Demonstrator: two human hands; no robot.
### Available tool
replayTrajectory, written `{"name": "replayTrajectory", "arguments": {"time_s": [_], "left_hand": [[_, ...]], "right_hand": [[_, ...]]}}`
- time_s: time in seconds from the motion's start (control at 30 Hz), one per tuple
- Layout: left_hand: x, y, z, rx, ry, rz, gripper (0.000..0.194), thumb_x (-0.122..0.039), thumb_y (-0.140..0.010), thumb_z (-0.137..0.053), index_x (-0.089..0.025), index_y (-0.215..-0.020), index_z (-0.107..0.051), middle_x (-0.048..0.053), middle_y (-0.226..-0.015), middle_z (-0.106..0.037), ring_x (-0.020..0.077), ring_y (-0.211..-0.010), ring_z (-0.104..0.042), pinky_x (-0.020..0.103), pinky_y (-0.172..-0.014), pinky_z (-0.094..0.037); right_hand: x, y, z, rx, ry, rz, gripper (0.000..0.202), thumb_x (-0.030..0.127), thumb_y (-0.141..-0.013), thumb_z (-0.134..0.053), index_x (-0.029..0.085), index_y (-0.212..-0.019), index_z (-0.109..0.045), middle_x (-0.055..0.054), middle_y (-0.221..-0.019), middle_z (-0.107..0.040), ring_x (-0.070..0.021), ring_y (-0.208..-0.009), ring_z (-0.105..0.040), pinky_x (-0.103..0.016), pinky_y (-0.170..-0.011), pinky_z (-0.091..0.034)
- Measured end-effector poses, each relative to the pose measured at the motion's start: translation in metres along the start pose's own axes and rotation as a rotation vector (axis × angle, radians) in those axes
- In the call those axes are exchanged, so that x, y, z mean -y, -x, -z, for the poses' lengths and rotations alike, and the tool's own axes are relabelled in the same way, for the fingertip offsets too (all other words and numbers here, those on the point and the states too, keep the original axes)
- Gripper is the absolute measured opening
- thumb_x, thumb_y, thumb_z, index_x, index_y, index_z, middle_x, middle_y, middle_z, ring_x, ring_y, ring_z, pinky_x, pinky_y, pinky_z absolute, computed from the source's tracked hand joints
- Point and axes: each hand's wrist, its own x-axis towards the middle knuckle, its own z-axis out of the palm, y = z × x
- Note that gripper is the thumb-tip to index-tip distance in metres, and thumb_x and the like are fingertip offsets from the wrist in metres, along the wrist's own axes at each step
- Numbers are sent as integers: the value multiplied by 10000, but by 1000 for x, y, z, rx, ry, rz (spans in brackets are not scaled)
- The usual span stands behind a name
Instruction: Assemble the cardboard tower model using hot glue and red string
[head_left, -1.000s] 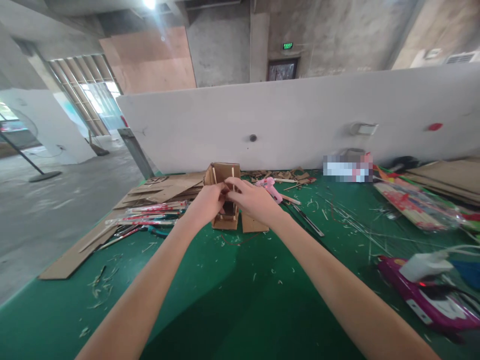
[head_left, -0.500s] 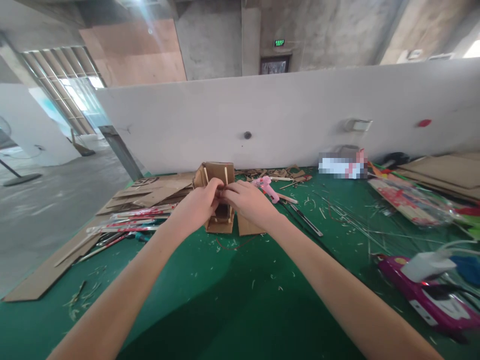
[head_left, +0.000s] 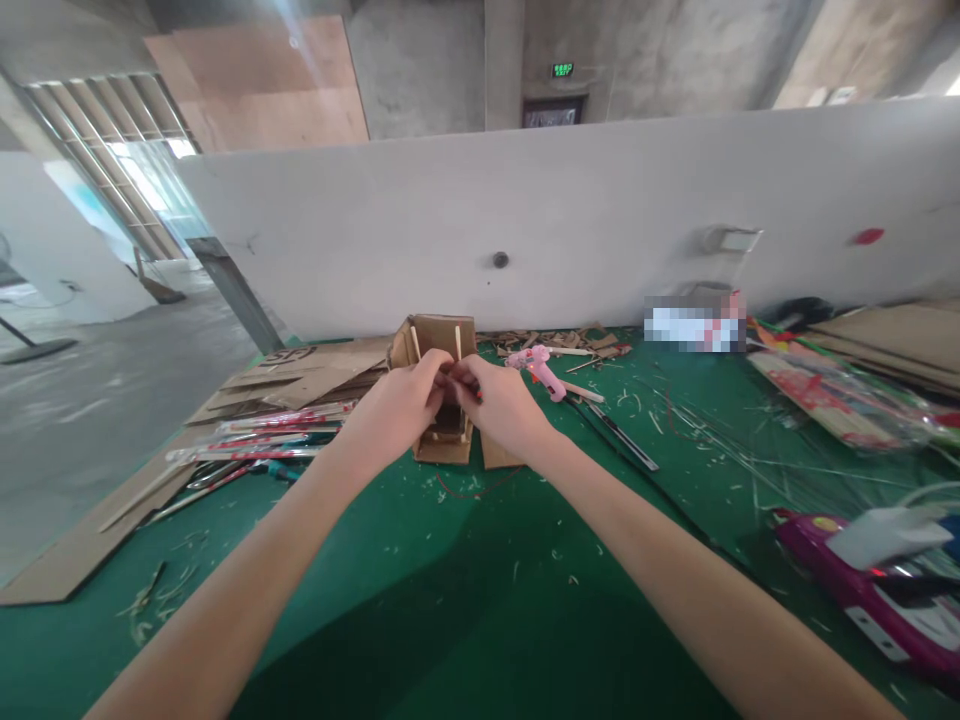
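A small brown cardboard box structure with light wooden sticks standing up in it sits against the far side of the green table. My left hand and my right hand meet over its open front. Their fingers are bent and pinched together; whatever lies between the fingertips is too small and too covered to make out. Below the hands a thin red wire curves across the tabletop. Beside the box, partly under my right wrist, lies a flat cardboard piece.
To the right are a pink glue gun, a utility knife and a purple power strip with plugs. Cardboard sheets and wrapped sticks lie on the left. Cardboard scraps line the white partition.
My right hand's fingers have curled and turned slightly, while both hands stay over the box. The whole view has shifted a little.
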Motion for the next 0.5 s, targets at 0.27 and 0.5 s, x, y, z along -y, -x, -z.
{"name": "replayTrajectory", "arguments": {"time_s": [0.27,0.5], "left_hand": [[-2,0,-1,-19,-64,-1,268,-163,-905,-456,-208,-1149,-558,68,-927,-717,226,-792,-688,297,-643,-464],[0,-2,-4,-33,-84,-62,221,-120,-907,-457,-158,-1024,-640,75,-923,-717,228,-832,-676,327,-717,-483]], "right_hand": [[1,-1,-5,-63,-130,-52,122,98,-849,-517,194,-925,-518,-46,-816,-690,-175,-748,-658,-274,-665,-466],[-2,-2,-7,-103,-179,-78,132,103,-844,-520,214,-909,-487,-8,-749,-657,-172,-716,-641,-274,-644,-452]]}}
